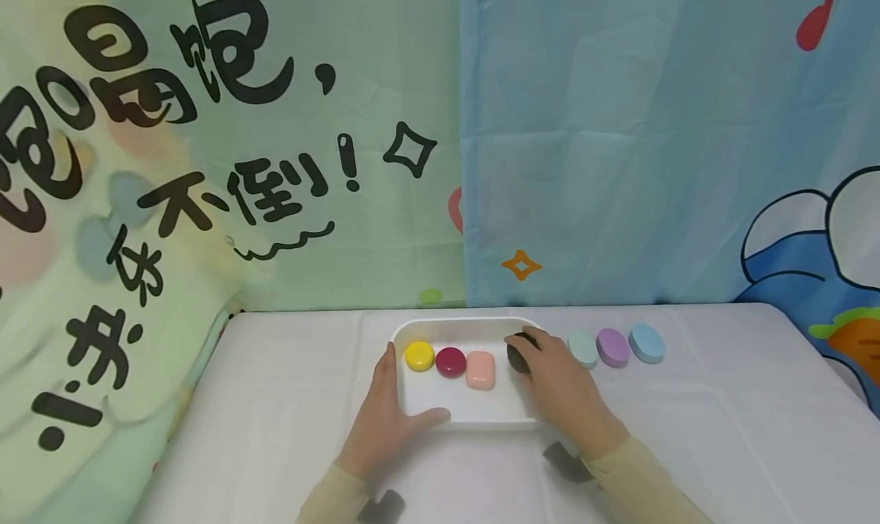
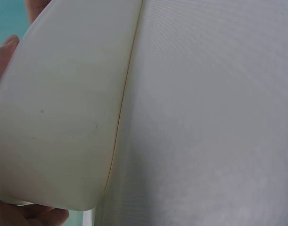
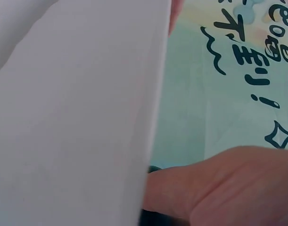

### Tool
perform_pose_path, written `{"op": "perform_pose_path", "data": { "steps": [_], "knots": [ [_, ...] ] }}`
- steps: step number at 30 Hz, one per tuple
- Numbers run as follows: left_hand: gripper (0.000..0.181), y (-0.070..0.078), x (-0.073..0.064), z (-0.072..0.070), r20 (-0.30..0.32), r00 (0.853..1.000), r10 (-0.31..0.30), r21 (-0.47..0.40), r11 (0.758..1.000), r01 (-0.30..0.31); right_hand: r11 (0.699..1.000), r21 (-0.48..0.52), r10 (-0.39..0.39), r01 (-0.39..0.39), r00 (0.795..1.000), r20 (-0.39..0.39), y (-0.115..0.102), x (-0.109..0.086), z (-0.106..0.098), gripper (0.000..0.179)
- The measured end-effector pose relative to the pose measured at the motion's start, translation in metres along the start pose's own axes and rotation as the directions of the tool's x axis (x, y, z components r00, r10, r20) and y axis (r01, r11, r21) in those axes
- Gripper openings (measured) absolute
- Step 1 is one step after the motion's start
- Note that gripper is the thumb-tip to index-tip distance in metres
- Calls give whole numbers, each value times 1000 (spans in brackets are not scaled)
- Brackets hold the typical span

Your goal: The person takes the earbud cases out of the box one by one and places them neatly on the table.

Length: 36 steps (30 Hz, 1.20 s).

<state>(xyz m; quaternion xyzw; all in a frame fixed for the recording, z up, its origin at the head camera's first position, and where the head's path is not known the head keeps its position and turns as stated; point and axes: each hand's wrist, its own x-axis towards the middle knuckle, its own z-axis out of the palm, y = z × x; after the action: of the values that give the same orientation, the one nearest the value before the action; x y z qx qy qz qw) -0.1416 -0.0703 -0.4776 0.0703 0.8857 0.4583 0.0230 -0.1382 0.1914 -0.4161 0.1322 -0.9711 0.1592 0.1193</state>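
A shallow white tray (image 1: 454, 411) lies on the table in the head view. My left hand (image 1: 388, 421) grips its near left corner, thumb on the near rim and fingers along the left wall. Inside, in a row, are a yellow round piece (image 1: 419, 355), a dark red round piece (image 1: 451, 362) and a pink rounded-square piece (image 1: 480, 370). At the tray's right end my right hand (image 1: 567, 390) pinches a smooth black piece (image 1: 519, 354), partly hidden by the fingers. The right wrist view shows the right thumb (image 3: 174, 190) against this dark piece, behind the tray wall (image 3: 82, 113).
Right of the tray, a pale green piece (image 1: 583, 349), a purple piece (image 1: 613, 347) and a light blue piece (image 1: 647, 344) lie in a row on the white tablecloth (image 1: 742, 432). A printed curtain (image 1: 584, 165) hangs behind the table.
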Motion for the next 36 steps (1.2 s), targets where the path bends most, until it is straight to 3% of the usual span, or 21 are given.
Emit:
{"op": "perform_pose_path", "data": {
  "steps": [21, 36],
  "knots": [
    [121, 1, -1, 0, 7, 1000, -9, -18, 1000, 9, 999, 3, 46, -46, 999, -24, 21, -22, -23, 48],
    [120, 2, -2, -1, 4, 1000, -9, -24, 1000, 9, 999, -18, 45, -46, 998, -43, 37, -39, -24, 44]
  ]
}}
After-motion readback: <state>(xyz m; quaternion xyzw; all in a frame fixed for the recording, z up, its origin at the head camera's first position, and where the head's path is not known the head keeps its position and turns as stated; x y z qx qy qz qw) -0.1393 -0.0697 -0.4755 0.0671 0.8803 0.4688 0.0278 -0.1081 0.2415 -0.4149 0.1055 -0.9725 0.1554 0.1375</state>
